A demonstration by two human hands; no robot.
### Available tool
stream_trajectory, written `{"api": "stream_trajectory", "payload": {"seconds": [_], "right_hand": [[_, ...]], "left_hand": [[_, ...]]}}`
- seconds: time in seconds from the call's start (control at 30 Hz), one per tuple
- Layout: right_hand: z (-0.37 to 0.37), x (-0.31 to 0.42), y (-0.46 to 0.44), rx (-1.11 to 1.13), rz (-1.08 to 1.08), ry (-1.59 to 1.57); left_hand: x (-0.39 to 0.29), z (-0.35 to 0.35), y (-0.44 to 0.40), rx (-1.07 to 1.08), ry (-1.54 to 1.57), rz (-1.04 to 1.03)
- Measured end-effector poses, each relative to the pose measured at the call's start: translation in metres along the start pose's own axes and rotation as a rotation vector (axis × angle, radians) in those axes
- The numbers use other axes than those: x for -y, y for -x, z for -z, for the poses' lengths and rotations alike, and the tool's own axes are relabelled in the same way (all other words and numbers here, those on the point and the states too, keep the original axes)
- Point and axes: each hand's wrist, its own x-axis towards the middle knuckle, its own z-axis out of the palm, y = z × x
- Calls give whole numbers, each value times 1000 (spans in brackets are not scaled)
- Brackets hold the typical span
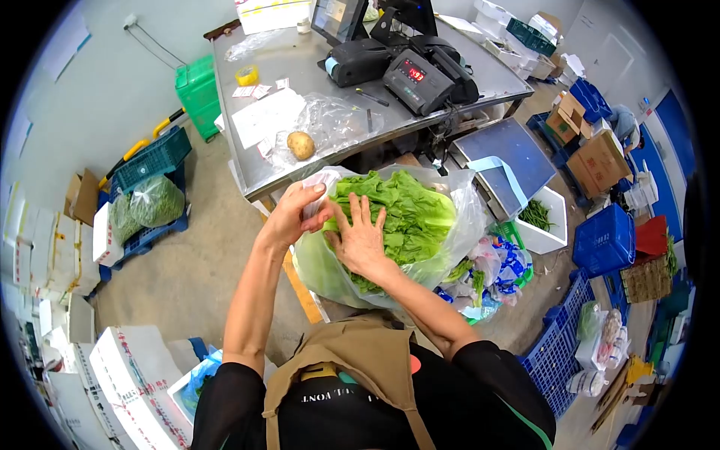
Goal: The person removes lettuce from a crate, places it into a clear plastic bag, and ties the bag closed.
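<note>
Leafy green lettuce [416,217] fills a large clear plastic bag [466,217] in front of my body, its mouth spread wide. My right hand [361,241] lies on top of the leaves with its fingers spread. At the bag's left rim, my left hand [292,216] is curled, with the plastic edge between thumb and fingers. Just beyond the bag, a potato [301,145] rests on the metal table [255,161]. What supports the bag is mostly hidden beneath it.
A scale display [418,81] with red digits stands on the table near a tape roll [247,75]. To the right are a platform scale [504,166], a white box of green vegetables [551,221] and a crate of crumpled bags [495,266]. White cartons [139,386] stand lower left.
</note>
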Motion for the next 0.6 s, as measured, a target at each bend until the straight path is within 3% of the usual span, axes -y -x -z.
{"api": "stream_trajectory", "payload": {"seconds": [0.13,0.2,0.4,0.47,0.6], "right_hand": [[-24,-38,-31,-34,54,48],[-28,-49,-39,-31,81,51],[-40,-38,0,-89,52,8],[-21,-40,0,-86,35,-59],[53,-77,31,1,-91,168]], "left_hand": [[1,15,-14,-207,217,64],[-2,15,-23,-151,203,4],[-1,4,-16,-92,162,92],[-8,1,-12,-175,150,108],[-8,14,-4,-228,201,106]]}}
